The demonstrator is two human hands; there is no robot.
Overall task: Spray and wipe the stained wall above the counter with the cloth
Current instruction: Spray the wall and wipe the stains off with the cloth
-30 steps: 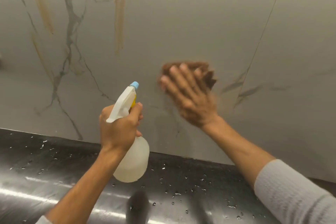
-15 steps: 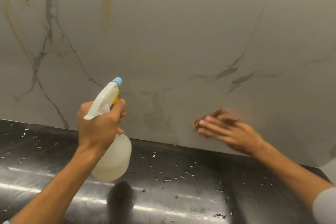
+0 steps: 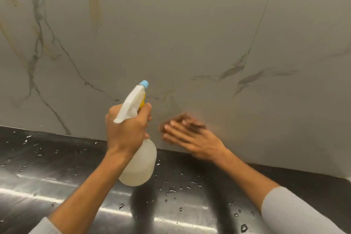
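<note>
While your right hand [image 3: 191, 138] pressed the brown cloth [image 3: 182, 122] flat against the wall [image 3: 171, 34], its fingers lay extended and close together over the fabric, blurred by motion. That contact patch sat low on the wall, just above the wall's junction with the wet counter [image 3: 57, 167] and just right of the spray bottle [image 3: 138, 138]. Your left hand [image 3: 126, 131] was wrapped around the bottle's neck, one finger curled at the trigger, nozzle aimed at the wall. The ochre streak [image 3: 95, 0] ran vertically, high on the wall, up and to the left of the cloth, with its long axis upright. Judged from this layout, the left hand was the nearer to that streak; the cloth would have needed an upward-left sweep along the streak's length.
</note>
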